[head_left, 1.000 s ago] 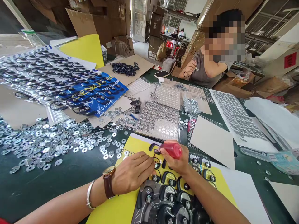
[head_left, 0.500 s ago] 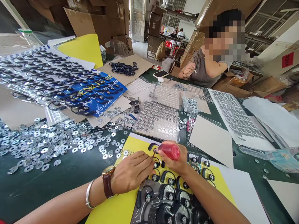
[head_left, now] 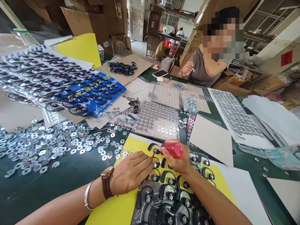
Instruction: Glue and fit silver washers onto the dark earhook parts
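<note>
My right hand (head_left: 179,161) is wrapped round a red squeeze bottle (head_left: 172,149), its base towards me and its far end hidden by my fingers. Just left of it, my left hand (head_left: 132,172) has its fingers pressed together, tips over a sheet of black ear-hook pieces. A thin dark sliver shows by those fingertips; what they hold I cannot make out. Beneath both hands, black ear-hook pieces (head_left: 167,178) with round silvery centres sit in rows under clear plastic. Yellow card (head_left: 114,207) lies under the plastic.
Loose metal washers (head_left: 58,140) are heaped at the left. Beyond my hands lies a clear tray of silvery discs (head_left: 157,117). A stack of ear-hook sheets (head_left: 47,81) covers the back left. A grey card (head_left: 211,139) is at the right. Another person (head_left: 201,65) sits across the table.
My right hand has shifted slightly right with the red bottle, and more of a round silvery centre shows beside it. My left hand stays nearly in place. The view has moved a little.
</note>
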Action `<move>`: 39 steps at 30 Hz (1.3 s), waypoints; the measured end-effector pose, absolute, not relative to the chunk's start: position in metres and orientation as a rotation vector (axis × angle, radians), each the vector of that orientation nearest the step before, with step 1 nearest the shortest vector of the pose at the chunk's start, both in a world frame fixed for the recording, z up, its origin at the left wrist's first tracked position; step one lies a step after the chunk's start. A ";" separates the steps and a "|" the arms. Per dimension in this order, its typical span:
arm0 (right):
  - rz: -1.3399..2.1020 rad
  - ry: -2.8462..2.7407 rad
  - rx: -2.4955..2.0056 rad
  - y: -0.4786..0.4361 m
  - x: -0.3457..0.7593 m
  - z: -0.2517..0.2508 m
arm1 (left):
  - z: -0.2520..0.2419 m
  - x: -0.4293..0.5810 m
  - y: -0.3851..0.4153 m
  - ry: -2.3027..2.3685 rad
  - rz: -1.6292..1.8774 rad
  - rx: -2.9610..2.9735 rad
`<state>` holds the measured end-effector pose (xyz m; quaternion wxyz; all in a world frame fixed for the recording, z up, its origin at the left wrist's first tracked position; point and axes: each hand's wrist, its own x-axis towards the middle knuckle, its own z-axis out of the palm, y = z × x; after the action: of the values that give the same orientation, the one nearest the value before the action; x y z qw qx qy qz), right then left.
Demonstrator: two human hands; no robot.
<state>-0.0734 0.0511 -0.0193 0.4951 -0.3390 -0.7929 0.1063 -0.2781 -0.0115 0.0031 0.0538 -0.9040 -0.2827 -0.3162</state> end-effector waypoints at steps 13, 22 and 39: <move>0.256 -1.921 -0.818 0.052 -0.073 -0.019 | 0.001 -0.278 -0.012 -0.866 -0.964 -2.753; 0.282 -1.939 -0.815 0.052 -0.072 -0.019 | 0.000 -0.279 -0.012 -0.887 -0.970 -2.781; 0.258 -1.951 -0.793 0.049 -0.074 -0.015 | -0.002 -0.285 -0.007 -1.155 -1.252 -2.827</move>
<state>-0.0741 0.0486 -0.0147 0.4880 -0.3263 -0.8026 0.1061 -0.2854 -0.0073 -0.0024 -0.0793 -0.8538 -0.3488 -0.3782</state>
